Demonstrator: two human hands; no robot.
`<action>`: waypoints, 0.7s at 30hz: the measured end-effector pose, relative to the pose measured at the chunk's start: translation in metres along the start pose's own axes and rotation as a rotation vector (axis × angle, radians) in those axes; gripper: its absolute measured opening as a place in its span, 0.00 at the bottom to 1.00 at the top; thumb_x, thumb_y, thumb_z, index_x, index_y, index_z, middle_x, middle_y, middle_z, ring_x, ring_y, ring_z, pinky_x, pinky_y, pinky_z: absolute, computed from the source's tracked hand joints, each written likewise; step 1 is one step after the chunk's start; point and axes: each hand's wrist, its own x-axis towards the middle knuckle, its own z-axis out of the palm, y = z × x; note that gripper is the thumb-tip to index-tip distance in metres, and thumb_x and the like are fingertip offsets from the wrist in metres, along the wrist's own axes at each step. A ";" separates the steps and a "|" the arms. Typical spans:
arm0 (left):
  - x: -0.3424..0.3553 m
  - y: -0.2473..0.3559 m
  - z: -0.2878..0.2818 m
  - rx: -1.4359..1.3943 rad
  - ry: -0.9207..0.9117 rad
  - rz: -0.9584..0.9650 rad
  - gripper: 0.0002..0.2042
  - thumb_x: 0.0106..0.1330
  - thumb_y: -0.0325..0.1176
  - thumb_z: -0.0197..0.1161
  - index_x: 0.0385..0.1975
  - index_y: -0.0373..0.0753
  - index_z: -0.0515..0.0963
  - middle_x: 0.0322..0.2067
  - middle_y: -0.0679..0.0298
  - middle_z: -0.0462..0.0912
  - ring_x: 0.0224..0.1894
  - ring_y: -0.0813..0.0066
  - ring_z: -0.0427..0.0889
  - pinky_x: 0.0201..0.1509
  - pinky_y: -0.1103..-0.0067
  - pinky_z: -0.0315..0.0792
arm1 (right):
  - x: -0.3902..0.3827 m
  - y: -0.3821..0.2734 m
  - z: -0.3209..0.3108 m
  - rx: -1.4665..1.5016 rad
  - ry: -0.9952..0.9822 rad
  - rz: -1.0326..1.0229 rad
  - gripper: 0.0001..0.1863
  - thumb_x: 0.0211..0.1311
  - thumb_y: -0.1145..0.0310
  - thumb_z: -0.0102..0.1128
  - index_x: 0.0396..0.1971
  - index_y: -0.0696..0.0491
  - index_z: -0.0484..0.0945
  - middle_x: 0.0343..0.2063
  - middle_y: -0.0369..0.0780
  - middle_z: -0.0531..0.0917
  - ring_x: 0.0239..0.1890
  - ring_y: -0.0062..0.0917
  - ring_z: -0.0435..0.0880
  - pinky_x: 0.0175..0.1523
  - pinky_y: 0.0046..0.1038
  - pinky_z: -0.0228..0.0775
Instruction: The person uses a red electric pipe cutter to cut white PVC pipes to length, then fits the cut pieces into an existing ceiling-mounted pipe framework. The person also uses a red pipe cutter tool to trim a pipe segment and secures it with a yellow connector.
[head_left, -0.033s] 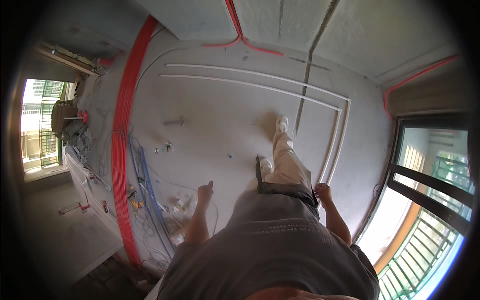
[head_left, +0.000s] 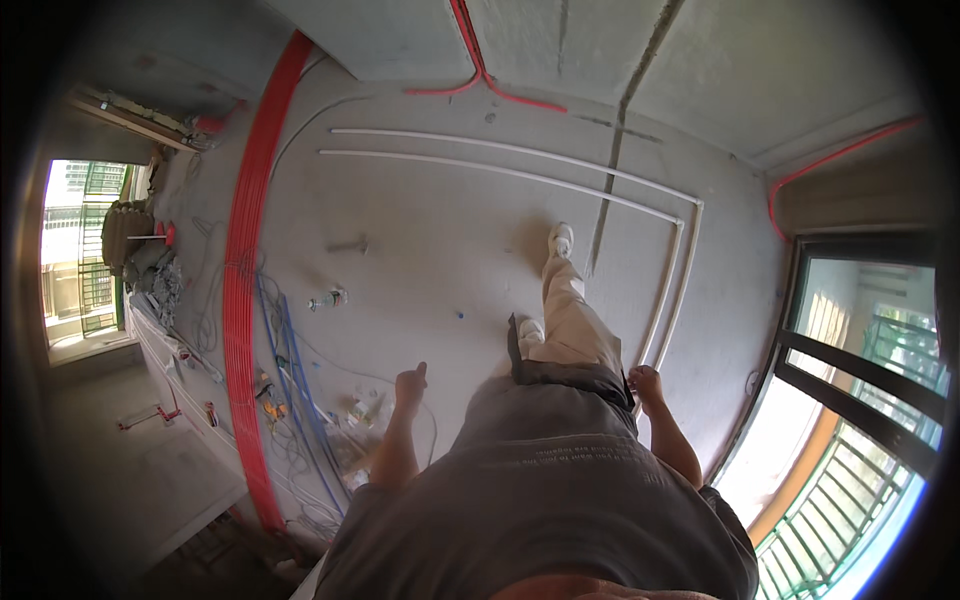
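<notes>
My left hand (head_left: 410,384) hangs beside my body above the floor, its fingers curled in with the thumb side pointing forward. Nothing shows in it. On the other side, my right hand (head_left: 647,384) is closed close to my hip, next to the dark edge of the waist cloth. Whether something small is in its fingers I cannot make out. A dark strap or flap (head_left: 514,345) sticks out at the left of my waist. Below are my light trousers (head_left: 585,325) and white shoes (head_left: 561,240), the right foot farther forward.
White pipes (head_left: 500,145) run along the floor ahead and bend down the right side. A band of red conduits (head_left: 250,240) crosses at left, beside blue pipes (head_left: 297,365), loose cables and scraps. A clear bottle (head_left: 328,299) lies ahead left. A dark-framed window (head_left: 850,370) stands at right.
</notes>
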 end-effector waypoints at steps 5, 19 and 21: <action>0.058 0.084 0.003 0.111 -0.116 -0.103 0.21 0.73 0.41 0.60 0.19 0.35 0.79 0.17 0.60 0.78 0.21 0.67 0.78 0.29 0.64 0.71 | 0.094 -0.096 0.033 -0.116 -0.053 0.060 0.07 0.64 0.70 0.56 0.34 0.56 0.81 0.22 0.37 0.81 0.21 0.23 0.79 0.25 0.27 0.70; 0.259 0.334 -0.106 -0.091 -0.315 -0.038 0.11 0.69 0.36 0.66 0.32 0.34 0.78 0.20 0.65 0.77 0.19 0.77 0.75 0.20 0.77 0.70 | 0.147 -0.382 0.109 0.321 0.231 -0.053 0.13 0.70 0.66 0.58 0.45 0.58 0.82 0.30 0.38 0.84 0.28 0.22 0.83 0.33 0.26 0.72; 0.317 0.365 -0.134 0.031 -0.399 0.001 0.10 0.69 0.35 0.66 0.31 0.34 0.78 0.20 0.65 0.77 0.19 0.77 0.75 0.20 0.77 0.70 | 0.116 -0.366 0.146 0.325 0.332 -0.005 0.13 0.72 0.63 0.59 0.45 0.57 0.83 0.31 0.39 0.85 0.28 0.22 0.83 0.35 0.27 0.74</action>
